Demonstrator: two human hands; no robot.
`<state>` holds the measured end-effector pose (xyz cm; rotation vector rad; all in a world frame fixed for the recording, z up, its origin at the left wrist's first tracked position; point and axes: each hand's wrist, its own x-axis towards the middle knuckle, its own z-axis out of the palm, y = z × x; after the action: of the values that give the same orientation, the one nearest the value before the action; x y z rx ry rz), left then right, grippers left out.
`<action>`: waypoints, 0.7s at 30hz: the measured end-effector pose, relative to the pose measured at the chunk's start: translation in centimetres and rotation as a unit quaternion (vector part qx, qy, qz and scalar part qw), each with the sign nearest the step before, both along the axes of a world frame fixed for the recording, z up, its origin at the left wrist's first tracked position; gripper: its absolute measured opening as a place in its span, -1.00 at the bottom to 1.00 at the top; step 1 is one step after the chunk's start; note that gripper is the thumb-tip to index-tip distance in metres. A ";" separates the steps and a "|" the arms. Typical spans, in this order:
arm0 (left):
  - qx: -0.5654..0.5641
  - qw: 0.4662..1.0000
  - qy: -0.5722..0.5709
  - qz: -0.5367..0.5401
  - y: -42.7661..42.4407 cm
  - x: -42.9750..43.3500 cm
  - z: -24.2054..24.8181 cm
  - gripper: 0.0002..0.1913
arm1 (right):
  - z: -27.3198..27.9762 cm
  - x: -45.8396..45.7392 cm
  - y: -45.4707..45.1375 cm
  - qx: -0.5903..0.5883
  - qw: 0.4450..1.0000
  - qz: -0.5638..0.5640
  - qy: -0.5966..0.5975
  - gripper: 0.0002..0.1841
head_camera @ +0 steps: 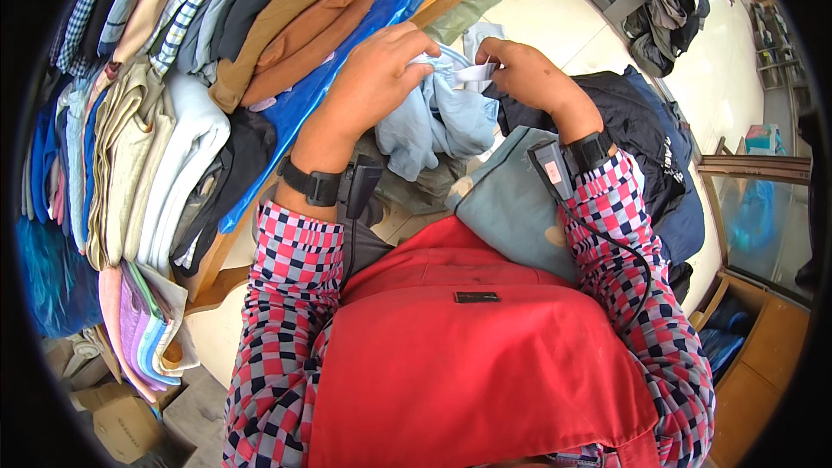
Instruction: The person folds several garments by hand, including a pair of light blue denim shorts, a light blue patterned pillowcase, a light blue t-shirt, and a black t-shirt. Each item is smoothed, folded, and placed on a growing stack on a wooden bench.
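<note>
A light blue garment (439,120) hangs bunched up in front of me. My left hand (387,71) pinches its gathered upper edge between thumb and fingers. A short white fabric strip (473,73) runs from that edge to my right hand (528,75), whose thumb and fingertips grip its end. Another pale blue piece of cloth (484,32) shows behind the strip, partly hidden by my right hand; I cannot tell whether it belongs to the same garment. Below, a grey-blue cloth (520,198) with a dark seam lies by my right forearm, against my red apron (481,364).
Several folded clothes (188,143) are stacked on a wooden table at left, with blue plastic sheeting (325,91) along its edge. Dark garments (640,143) lie in a heap at right. Cardboard boxes (127,426) stand lower left, a wooden cabinet (757,357) lower right.
</note>
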<state>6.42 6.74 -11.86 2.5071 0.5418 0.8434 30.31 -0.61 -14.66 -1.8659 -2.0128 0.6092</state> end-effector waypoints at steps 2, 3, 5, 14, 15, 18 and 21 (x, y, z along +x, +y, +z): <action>0.035 0.999 -0.007 -0.024 -0.2 0.1 0.3 -0.81 | -0.3 0.4 0.2 -0.022 0.994 -0.063 0.081 -0.74; 0.053 0.998 -0.010 -0.035 -0.5 0.2 0.5 -0.82 | -0.5 0.5 0.4 -0.048 0.987 -0.107 0.112 -0.71; 0.149 0.987 -0.004 -0.061 -1.3 0.7 0.8 -0.83 | -0.8 0.6 0.8 -0.123 0.930 -0.185 0.293 -0.53; 0.268 0.950 0.018 -0.156 -6.3 3.1 0.7 -0.86 | -2.5 0.8 2.3 -0.200 0.917 -0.140 0.315 -0.67; 0.262 0.952 0.031 -0.152 -6.2 3.0 0.6 -0.86 | -2.6 0.8 2.4 -0.157 0.903 -0.166 0.363 -0.69; 0.222 0.964 0.078 -0.127 -5.6 2.7 -0.1 -0.87 | -2.3 1.6 2.6 -0.063 0.831 -0.269 0.482 -0.70; 0.096 0.989 0.101 -0.050 -4.6 2.4 -1.5 -0.83 | -1.6 3.4 2.4 -0.012 0.729 -0.278 0.626 -0.65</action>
<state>8.86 2.14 -13.31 2.7897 0.4100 0.6350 33.66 1.81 -16.27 -1.2487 -0.5244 1.2184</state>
